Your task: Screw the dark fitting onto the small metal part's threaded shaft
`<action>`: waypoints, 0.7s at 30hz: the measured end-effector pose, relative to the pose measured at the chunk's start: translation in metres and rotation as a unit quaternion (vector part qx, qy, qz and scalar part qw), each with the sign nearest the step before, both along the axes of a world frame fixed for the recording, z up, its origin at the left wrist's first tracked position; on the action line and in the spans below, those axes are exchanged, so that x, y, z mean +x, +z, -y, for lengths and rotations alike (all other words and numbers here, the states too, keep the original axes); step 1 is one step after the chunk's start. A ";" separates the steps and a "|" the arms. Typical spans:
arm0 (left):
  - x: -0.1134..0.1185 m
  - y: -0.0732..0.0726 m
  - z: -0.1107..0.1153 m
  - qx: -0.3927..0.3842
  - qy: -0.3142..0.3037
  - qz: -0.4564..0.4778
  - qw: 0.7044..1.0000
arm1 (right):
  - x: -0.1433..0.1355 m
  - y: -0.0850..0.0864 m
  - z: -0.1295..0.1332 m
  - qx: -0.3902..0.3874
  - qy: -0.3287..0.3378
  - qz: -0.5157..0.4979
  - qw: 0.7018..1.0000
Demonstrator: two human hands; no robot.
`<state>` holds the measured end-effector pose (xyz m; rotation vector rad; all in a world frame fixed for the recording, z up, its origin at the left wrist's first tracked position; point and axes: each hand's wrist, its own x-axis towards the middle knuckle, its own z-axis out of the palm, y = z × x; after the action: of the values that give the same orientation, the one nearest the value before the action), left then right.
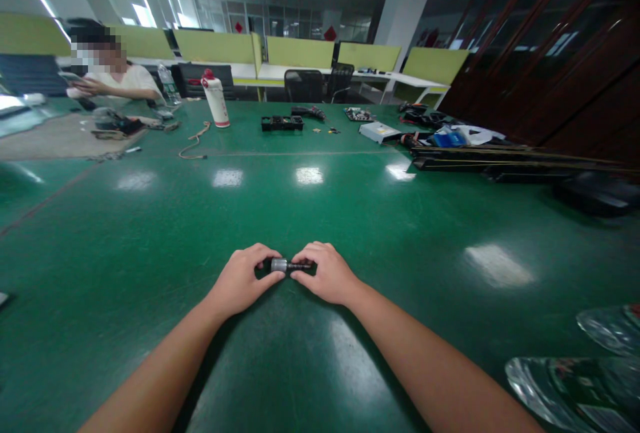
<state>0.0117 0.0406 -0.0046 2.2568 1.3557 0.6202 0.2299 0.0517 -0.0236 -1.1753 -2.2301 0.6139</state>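
A small silver cylinder with a thin dark ridged shaft point(279, 265) lies level just above or on the green table point(240, 213); its exact kind does not show. My left hand point(247, 276) pinches the cylinder end between thumb and fingers. From the other side, my right hand point(327, 273) has its thumb and fingers closed around the shaft end. The fingertips almost meet in the middle, and the two outer ends of the piece are partly hidden by my fingers.
Two clear plastic bottles point(575, 390) lie at the lower right. Farther back are a white bottle with a red cap point(217, 103), a cord point(193, 143), a black housing point(282, 124), a grey box point(379, 132) and a dark clutter pile point(450, 146). Another person point(120, 80) sits at the far left.
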 end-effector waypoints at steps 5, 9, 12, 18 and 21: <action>0.000 0.000 0.000 -0.001 0.001 -0.001 1.000 | 0.000 0.000 0.000 -0.001 -0.009 -0.010 1.000; 0.000 0.000 0.000 -0.004 0.004 -0.004 1.000 | -0.001 0.000 -0.001 -0.002 -0.023 -0.016 1.000; 0.000 0.000 0.000 -0.005 0.005 -0.005 1.000 | 0.000 -0.001 -0.001 0.004 -0.034 -0.011 0.999; 0.000 -0.002 -0.001 -0.004 0.005 -0.007 1.000 | 0.002 -0.001 -0.001 0.011 -0.059 0.001 0.998; 0.000 -0.003 -0.001 -0.005 0.012 -0.006 1.000 | 0.004 0.000 -0.003 0.011 -0.090 0.016 0.996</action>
<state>0.0112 0.0420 -0.0071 2.2422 1.3912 0.6073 0.2340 0.0545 -0.0235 -1.3644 -2.1212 0.5007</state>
